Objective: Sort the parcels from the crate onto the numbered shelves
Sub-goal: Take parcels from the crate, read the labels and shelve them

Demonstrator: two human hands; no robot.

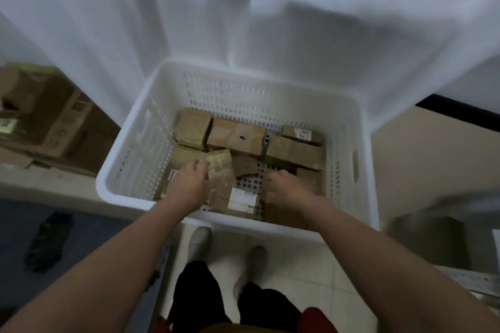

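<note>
The brown parcels lie loosely piled in a white perforated crate (pixel 243 89), just ahead of the person's shoes (pixel 199 240) on the tiled floor (pixel 311 265). The left hand (pixel 189 184) curls its fingers over the edge of a tilted taped parcel (pixel 220 170) and grips it. The right hand (pixel 281 186) is knuckles-up with its fingers bent down onto the corner parcel (pixel 282 215); whether it has hold of that one cannot be told.

A flat parcel (pixel 242 199) between the wrists carries a white label, its print too blurred to read. The small parcel (pixel 301 134) at the far right has a sticker with a red handwritten mark, perhaps "1" and another character.

Cardboard boxes (pixel 46 119) sit left of the crate, cut off by the frame. Smeared white sheeting (pixel 297 21) hangs behind.
</note>
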